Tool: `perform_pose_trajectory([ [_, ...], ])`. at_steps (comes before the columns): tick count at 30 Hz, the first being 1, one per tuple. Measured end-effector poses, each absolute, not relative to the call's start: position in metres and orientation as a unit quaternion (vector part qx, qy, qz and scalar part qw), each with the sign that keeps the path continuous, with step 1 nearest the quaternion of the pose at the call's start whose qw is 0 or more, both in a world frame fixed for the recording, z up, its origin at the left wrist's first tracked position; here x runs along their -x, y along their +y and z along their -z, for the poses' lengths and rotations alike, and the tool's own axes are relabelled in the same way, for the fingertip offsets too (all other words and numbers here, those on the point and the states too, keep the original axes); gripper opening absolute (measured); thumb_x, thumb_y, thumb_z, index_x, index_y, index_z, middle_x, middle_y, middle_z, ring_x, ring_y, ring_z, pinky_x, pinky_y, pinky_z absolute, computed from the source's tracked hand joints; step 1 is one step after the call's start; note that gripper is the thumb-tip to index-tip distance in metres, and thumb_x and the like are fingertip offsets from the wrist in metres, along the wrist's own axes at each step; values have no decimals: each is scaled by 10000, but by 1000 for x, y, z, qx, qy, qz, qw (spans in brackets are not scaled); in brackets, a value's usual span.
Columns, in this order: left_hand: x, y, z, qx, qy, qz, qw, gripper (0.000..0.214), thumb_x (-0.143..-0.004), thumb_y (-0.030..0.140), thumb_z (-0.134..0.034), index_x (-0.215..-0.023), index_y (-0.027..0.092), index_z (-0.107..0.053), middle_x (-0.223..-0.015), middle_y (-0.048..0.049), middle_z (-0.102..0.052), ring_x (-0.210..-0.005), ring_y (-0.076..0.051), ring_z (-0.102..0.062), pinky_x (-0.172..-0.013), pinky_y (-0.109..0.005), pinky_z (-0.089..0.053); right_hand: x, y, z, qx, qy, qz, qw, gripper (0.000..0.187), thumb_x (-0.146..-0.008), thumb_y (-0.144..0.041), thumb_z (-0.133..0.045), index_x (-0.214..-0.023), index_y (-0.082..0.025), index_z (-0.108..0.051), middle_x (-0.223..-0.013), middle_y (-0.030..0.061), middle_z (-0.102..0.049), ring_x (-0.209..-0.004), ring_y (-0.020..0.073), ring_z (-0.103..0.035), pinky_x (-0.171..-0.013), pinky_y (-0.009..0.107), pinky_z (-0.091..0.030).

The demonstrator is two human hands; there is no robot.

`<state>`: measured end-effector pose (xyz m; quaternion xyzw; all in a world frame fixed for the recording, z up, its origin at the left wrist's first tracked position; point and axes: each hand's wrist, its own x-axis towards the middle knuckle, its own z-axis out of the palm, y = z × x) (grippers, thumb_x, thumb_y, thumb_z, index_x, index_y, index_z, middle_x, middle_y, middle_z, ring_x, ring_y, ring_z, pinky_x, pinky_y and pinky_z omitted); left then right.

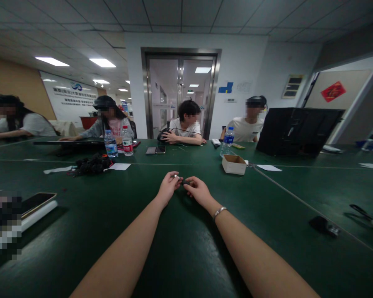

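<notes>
My left hand [168,187] and my right hand [198,191] meet over the middle of the dark green table [186,248]. Both are closed in a pinch around a small dark object [183,181] held between their fingertips. A bit of silver metal shows at the left fingertips. What the object is I cannot make out. A silver bracelet [219,212] sits on my right wrist. A small open cardboard box [234,164] stands just beyond my right hand.
Several people sit along the far side of the table. There are water bottles [111,144], phones [155,150], a pile of dark items [91,164], white papers [269,167] and a black open case [298,130]. A phone [37,201] lies at left; dark tools [325,225] lie at right.
</notes>
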<state>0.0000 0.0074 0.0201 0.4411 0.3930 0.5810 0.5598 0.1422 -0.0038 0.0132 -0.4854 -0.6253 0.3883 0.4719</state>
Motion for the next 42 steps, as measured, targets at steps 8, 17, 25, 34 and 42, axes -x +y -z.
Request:
perform_pose_trajectory([
  [8, 2, 6, -17, -523, 396, -551, 515, 225, -686, 301, -695, -851, 158, -639, -840, -40, -629, -813, -137, -600, -774, -270, -484, -142, -5, -15, 494, -617, -385, 476, 195, -739, -226, -594, -921, -174, -546, -639, -59, -524, -470, 62, -507, -447, 187, -423],
  [17, 3, 7, -18, -539, 421, -534, 497, 274, -637, 344, -730, -800, 145, -635, -742, -25, -622, -683, -118, -570, -689, -254, -463, -143, -7, -14, 488, -630, -359, 487, 224, -728, -214, -591, -946, -178, -555, -800, -15, -597, -479, 49, -512, -455, 195, -451],
  [25, 3, 13, -15, -511, 436, -537, 510, 303, -585, 367, -763, -744, 142, -636, -657, -15, -617, -616, -111, -571, -636, -248, -453, -145, -5, -12, 491, -647, -325, 484, 286, -701, -227, -595, -981, -179, -563, -866, 10, -616, -523, 60, -506, -473, 200, -450],
  [34, 3, 8, -20, -521, 435, -531, 508, 303, -601, 392, -748, -720, 136, -637, -605, -7, -603, -565, -99, -545, -581, -233, -435, -146, -5, -12, 490, -665, -285, 486, 294, -701, -244, -602, -990, -199, -581, -930, 22, -615, -591, 83, -529, -527, 219, -468],
  [42, 9, 11, -11, -564, 387, -543, 487, 292, -627, 314, -741, -864, 160, -667, -873, -68, -662, -821, -161, -609, -764, -292, -480, -144, -7, -17, 492, -604, -365, 510, 337, -747, -344, -593, -1043, -193, -538, -782, -23, -557, -457, 57, -505, -419, 201, -424],
])
